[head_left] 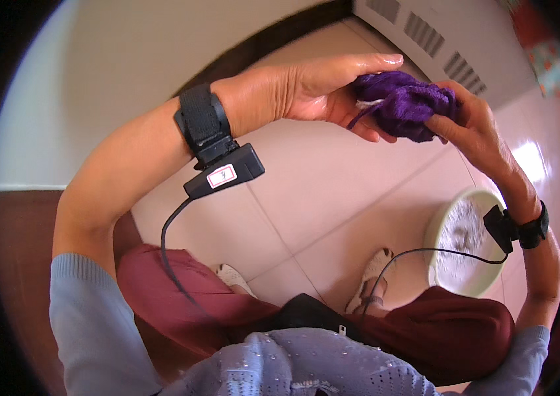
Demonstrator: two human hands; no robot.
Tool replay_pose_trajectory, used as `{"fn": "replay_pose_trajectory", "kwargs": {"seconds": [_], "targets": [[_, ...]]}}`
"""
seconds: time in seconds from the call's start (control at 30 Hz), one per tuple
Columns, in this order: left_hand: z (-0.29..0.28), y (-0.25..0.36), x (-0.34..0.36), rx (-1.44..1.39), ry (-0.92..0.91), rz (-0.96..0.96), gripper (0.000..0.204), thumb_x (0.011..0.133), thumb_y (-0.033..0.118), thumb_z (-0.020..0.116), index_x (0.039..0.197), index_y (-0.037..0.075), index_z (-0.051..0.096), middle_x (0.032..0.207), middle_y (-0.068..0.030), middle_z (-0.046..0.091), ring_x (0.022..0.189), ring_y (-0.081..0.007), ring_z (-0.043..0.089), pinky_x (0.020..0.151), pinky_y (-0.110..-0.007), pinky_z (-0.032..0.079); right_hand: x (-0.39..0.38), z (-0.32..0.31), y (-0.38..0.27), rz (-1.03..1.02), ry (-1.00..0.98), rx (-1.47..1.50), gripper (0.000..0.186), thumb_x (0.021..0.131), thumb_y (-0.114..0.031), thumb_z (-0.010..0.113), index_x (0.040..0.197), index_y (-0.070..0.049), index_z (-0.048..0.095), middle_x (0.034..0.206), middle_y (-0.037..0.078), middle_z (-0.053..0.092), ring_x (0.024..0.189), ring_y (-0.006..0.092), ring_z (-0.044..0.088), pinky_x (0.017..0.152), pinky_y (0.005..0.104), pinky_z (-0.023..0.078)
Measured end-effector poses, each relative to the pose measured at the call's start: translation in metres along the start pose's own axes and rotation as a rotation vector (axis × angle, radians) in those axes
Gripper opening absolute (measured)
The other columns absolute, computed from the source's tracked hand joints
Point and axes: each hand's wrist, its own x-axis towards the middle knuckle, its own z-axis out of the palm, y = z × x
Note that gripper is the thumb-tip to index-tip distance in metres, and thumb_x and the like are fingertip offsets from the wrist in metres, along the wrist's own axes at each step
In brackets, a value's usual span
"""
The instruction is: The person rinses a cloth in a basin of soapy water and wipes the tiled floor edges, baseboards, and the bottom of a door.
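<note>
A bunched purple cloth, dark and wet-looking, is held up between my two hands above the floor. A small white strip, perhaps a tag, and a thin purple end stick out on its left side. My left hand cups it from the left, thumb stretched out above and fingers beneath; the skin glistens with water. On the other side, my right hand grips the cloth with the thumb pressed on its front and the fingers around the far side, partly hidden.
A pale green basin of sudsy water stands on the tiled floor, below my right forearm. A white cabinet with vent slots is at the far right. Black wrist devices with cables trail from both arms. My feet are below.
</note>
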Motion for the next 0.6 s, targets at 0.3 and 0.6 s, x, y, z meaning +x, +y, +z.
{"fn": "replay_pose_trajectory", "kwargs": {"seconds": [0.3, 0.6], "targets": [[0.020, 0.040, -0.055, 0.049, 0.185, 0.146, 0.055, 0.090, 0.046, 0.044, 0.122, 0.001, 0.044, 0.111, -0.0191, 0.056, 0.095, -0.0337, 0.060, 0.075, -0.032, 0.054, 0.020, -0.001, -0.036, -0.138, 0.036, 0.191, 0.032, 0.083, -0.017, 0.062, 0.109, -0.001, 0.053, 0.080, 0.001, 0.056, 0.068, 0.0073, 0.050, 0.060, 0.0209, 0.042], [0.032, 0.025, -0.080, -0.177, 0.395, 0.514, 0.035, 0.092, 0.020, 0.046, 0.118, -0.003, 0.045, 0.112, -0.0190, 0.054, 0.100, -0.0338, 0.058, 0.088, -0.034, 0.049, 0.043, 0.040, -0.041, -0.072, -0.019, 0.852, 0.045, 0.085, -0.031, 0.061, 0.120, -0.006, 0.047, 0.117, 0.007, 0.054, 0.109, 0.0162, 0.050, 0.080, 0.0281, 0.043]]}}
